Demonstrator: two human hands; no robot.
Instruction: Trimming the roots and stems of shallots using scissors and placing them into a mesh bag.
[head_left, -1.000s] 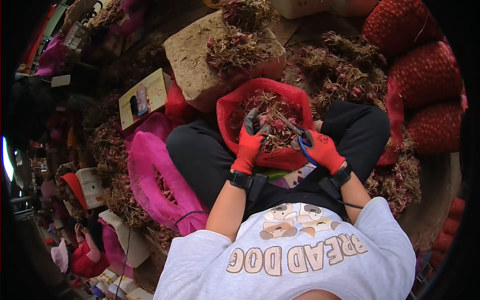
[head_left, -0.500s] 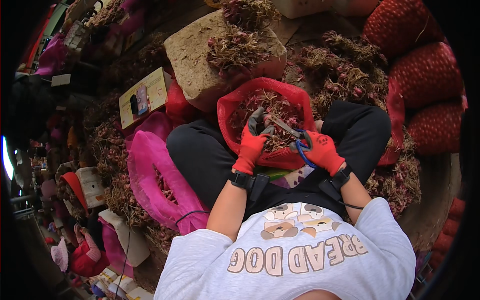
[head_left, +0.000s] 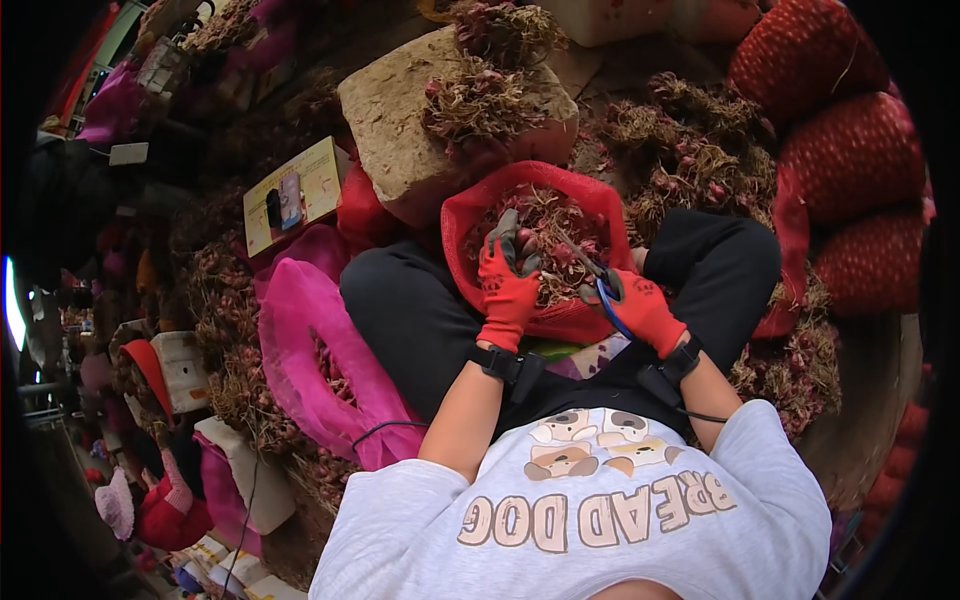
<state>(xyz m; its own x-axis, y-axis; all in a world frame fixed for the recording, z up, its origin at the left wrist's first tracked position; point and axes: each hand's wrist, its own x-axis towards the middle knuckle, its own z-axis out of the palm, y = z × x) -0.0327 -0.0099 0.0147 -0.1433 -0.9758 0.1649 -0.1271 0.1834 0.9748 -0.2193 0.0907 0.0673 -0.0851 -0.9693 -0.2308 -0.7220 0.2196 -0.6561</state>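
Between my knees stands a red mesh bag (head_left: 465, 205) with its mouth open, holding loose shallots (head_left: 565, 215) with dry roots and stalks. My left hand (head_left: 509, 285), in a red glove with grey fingertips, is over the bag's near left part. Its fingers and thumb are curled around a reddish shallot (head_left: 525, 239), partly hidden by the glove. My right hand (head_left: 647, 308), gloved alike, is closed on blue-handled scissors (head_left: 607, 292) at the bag's right rim. The blades point up and left over the shallots, toward my left hand.
A pale block (head_left: 385, 110) beyond the bag carries bunches of shallots (head_left: 480, 105). More bunches (head_left: 700, 160) lie at the right, beside full red mesh sacks (head_left: 850, 155). Pink netting (head_left: 300, 345) lies by my left knee, near a box (head_left: 290, 195) bearing a phone. Another person (head_left: 170, 510) is far left.
My left hand's fingers have closed in around a shallot. The scissors' blades have swung a little upright, and the whole view has shifted slightly.
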